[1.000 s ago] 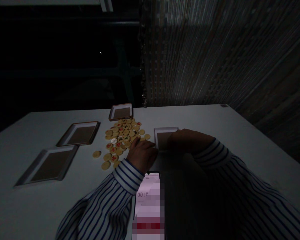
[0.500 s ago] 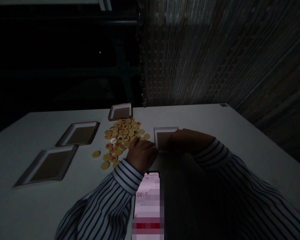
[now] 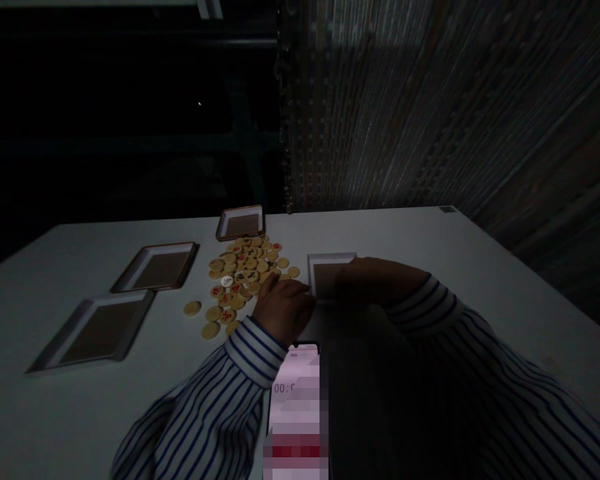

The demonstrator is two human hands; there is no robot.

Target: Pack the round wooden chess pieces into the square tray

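Nothing has visibly moved since the earlier frame beyond a slight drift of the view. Left of the pile of xiangqi pieces [image 3: 250, 264] lie a grey-rimmed tray [image 3: 100, 331], a brown-rimmed tray [image 3: 164, 270] and one loose piece [image 3: 193, 308]; a smaller tray [image 3: 242, 225] stands just behind it. At the pile's near right edge is the left hand [image 3: 285, 310], fingers loosely curled, grip uncertain. A phone [image 3: 283, 407] lies nearer than the pile. Right of the pile, the right hand [image 3: 377, 283] partly covers a white-rimmed tray [image 3: 325, 275]; shadow hides whether it holds anything.
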